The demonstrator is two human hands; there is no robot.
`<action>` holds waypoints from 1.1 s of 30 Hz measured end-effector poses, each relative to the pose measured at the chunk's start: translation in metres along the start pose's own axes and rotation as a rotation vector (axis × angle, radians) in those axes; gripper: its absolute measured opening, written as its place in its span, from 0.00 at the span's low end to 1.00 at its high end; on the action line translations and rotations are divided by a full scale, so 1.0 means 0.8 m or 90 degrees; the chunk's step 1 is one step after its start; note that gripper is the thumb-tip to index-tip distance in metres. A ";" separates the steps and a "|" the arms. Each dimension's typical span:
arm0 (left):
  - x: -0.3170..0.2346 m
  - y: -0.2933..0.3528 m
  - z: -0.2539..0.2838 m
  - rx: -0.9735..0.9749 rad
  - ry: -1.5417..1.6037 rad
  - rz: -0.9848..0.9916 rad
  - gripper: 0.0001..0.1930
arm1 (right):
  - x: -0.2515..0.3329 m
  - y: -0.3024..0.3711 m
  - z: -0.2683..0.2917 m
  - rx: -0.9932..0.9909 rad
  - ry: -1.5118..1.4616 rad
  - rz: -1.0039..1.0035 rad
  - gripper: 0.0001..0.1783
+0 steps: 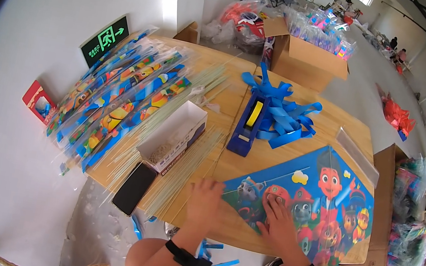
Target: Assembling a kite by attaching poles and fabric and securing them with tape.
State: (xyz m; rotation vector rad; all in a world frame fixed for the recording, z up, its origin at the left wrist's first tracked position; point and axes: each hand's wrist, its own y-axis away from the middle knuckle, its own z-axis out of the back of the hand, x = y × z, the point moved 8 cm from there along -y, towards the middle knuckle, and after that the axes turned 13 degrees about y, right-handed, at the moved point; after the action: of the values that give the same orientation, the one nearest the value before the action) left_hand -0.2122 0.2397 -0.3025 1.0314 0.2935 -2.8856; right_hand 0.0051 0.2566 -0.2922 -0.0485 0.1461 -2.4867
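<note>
A blue kite (pixel 299 208) printed with cartoon figures lies flat at the table's right front, with thin rods across it. My right hand (pixel 280 222) rests on its lower middle, fingers stretched out. Beside the kite's left corner is my left hand (pixel 204 202), blurred by motion, so its fingers are unclear. Thin pale sticks (pixel 182 176) lie just left of that hand. A blue tape dispenser (pixel 249 125) with a yellow roll stands behind the kite, next to a heap of blue ribbon strips (pixel 289 118).
Wrapped, colourful kites (pixel 122 100) are piled at the left of the wooden table (pixel 238 69). An open white box (pixel 175 135) holding small pale pieces stands near a black phone (pixel 135 187). Cardboard boxes (pixel 305 64) of bagged goods stand beyond the table and at its right.
</note>
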 end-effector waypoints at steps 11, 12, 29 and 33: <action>0.053 0.002 0.056 -0.206 0.079 0.104 0.09 | 0.011 0.019 -0.015 0.061 0.021 -0.030 0.43; 0.053 0.002 0.056 -0.208 0.076 0.099 0.09 | 0.011 0.018 -0.015 0.061 0.016 -0.033 0.43; -0.052 0.012 -0.014 -0.066 0.047 -0.221 0.26 | 0.009 0.020 -0.015 0.058 0.029 -0.031 0.42; -0.072 0.029 -0.043 -0.014 0.067 -0.226 0.26 | 0.006 0.014 -0.001 -0.009 -0.006 -0.048 0.36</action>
State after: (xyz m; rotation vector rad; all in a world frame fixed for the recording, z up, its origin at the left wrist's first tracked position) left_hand -0.1432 0.2237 -0.2960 1.2439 0.5663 -3.1286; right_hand 0.0081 0.2448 -0.2944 -0.0730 0.1598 -2.5602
